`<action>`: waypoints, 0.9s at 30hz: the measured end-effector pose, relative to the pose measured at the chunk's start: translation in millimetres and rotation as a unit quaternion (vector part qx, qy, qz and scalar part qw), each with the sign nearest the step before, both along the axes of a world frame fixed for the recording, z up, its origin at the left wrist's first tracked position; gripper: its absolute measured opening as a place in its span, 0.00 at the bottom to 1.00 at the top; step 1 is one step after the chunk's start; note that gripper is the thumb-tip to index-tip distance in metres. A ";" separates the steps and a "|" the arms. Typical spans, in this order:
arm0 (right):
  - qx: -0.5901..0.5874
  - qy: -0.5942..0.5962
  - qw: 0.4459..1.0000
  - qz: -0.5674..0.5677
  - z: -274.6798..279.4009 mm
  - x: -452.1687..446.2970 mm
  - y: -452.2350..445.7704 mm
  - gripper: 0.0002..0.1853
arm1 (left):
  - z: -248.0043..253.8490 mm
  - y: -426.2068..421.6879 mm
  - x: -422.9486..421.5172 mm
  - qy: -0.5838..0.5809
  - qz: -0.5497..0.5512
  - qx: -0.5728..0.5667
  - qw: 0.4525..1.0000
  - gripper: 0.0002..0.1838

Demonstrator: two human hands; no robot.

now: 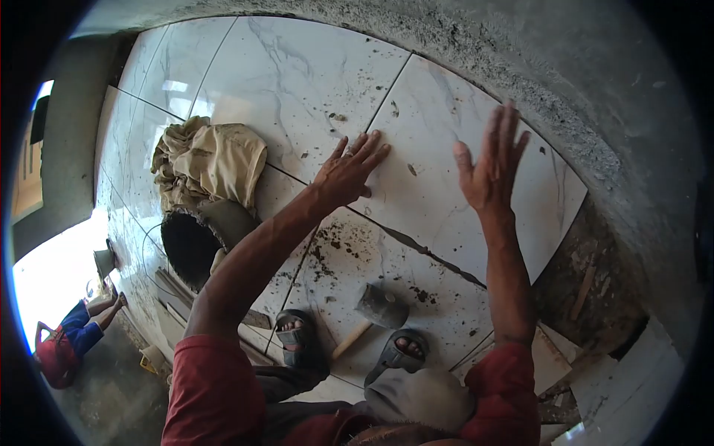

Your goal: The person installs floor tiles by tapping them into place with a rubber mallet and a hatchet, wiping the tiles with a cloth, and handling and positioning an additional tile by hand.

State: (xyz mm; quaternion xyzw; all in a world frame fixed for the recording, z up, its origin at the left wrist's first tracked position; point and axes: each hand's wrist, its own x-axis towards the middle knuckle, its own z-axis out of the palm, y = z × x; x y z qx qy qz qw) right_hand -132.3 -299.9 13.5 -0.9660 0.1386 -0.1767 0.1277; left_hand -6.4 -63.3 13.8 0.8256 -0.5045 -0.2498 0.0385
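My left hand lies spread on the white marbled floor tile, across the joint between two tiles, and holds nothing. Over the right part of that same tile is my right hand, fingers apart and empty; whether it touches the surface I cannot tell. A dark line of mortar fills the gap along the tile's near edge. Nearer my feet lies a mallet with a dark head and a wooden handle.
Left of my left arm are a crumpled beige cloth and a dark bucket on its side. A rough grey wall curves along the far and right sides. Another person is at the far left.
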 end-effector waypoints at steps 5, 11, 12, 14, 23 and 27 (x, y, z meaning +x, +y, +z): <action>-0.038 0.124 0.992 -0.013 -67.5 -34.1 -25.3 0.40 | 2.8 -2.4 5.8 0.007 -0.007 0.012 1.000 0.53; 0.004 0.036 0.995 -0.091 -49.6 -68.6 -38.0 0.42 | -8.6 -2.9 -0.1 -0.008 -0.015 0.017 1.000 0.53; -0.006 0.074 0.994 -0.082 -64.2 -80.5 -40.4 0.42 | -6.9 -4.0 -0.8 -0.012 -0.012 0.021 1.000 0.53; 0.002 0.078 0.994 -0.081 -58.8 -80.8 -46.2 0.43 | -3.5 -6.5 -0.5 -0.021 -0.010 0.035 0.999 0.53; 0.020 0.089 0.982 -0.164 -70.1 -118.0 -41.7 0.42 | 1.2 -13.6 -6.2 -0.031 -0.026 0.055 0.998 0.51; 0.036 0.033 0.985 -0.168 -21.2 -118.2 -25.3 0.43 | -2.0 -10.3 -5.5 -0.030 -0.038 0.049 0.998 0.52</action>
